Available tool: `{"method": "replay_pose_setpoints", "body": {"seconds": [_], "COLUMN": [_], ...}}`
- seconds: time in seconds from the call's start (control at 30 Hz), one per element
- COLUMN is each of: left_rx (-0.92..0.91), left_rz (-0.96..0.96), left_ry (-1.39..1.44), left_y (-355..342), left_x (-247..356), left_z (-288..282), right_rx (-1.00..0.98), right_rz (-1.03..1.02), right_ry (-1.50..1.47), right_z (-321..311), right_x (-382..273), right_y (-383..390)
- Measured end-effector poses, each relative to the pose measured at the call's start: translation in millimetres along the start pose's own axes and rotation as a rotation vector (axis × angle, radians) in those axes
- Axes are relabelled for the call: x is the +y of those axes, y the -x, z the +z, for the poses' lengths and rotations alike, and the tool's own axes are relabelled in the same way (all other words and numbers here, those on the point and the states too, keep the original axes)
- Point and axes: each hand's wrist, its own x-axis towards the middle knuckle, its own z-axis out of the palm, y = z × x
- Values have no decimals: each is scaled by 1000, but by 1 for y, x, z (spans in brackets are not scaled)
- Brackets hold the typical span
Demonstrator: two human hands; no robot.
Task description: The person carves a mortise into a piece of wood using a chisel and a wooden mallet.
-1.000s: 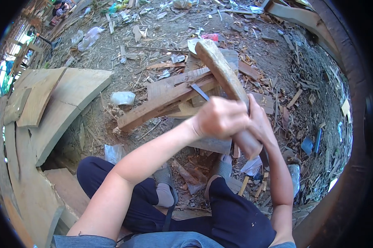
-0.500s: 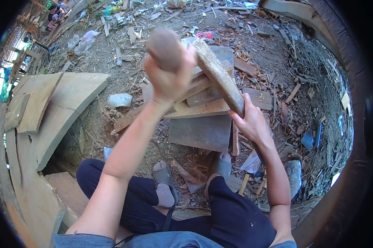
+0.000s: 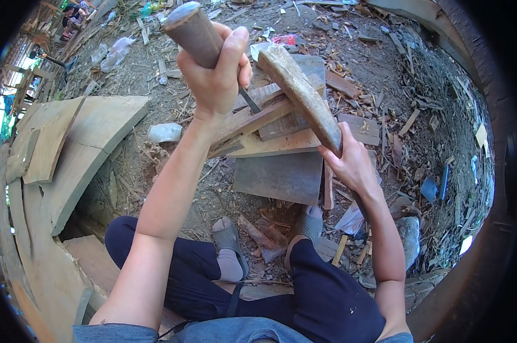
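My left hand (image 3: 210,86) is wrapped round the thick round handle of a chisel (image 3: 196,39). The chisel's handle leans up and away to the left, and its narrow blade points down at a long wooden strip (image 3: 258,121); I cannot tell whether the tip touches it. A rough, stout wooden club (image 3: 298,94) is gripped near its close end by my right hand (image 3: 353,166). The club slants up to the left over the work, hiding part of the strip. Beneath the strip lie a pale plank (image 3: 281,147) and a grey board (image 3: 278,178).
Large curved wooden slabs (image 3: 92,143) stand at the left. A crumpled plastic cup (image 3: 164,132), wood chips and scraps litter the dirt ground. My sandalled feet (image 3: 230,243) are close to the work. A dark curved post (image 3: 496,200) rims the right side. Someone sits far off at upper left.
My left hand has shifted left and tilted the chisel, so its blade and handle now show. The club in my right hand has moved slightly left and toward the far side.
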Motion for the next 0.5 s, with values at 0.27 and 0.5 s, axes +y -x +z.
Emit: {"method": "replay_pose_setpoints", "body": {"seconds": [0.27,0.5], "left_rx": [13,41], "left_rz": [-20,-43], "left_ry": [-14,-40], "left_y": [1,-2], "left_x": [-5,-8], "left_z": [2,-6], "right_rx": [13,13], "right_rz": [-8,-9], "right_ry": [-4,-15], "right_z": [2,4], "right_x": [3,2], "right_y": [2,-1]}}
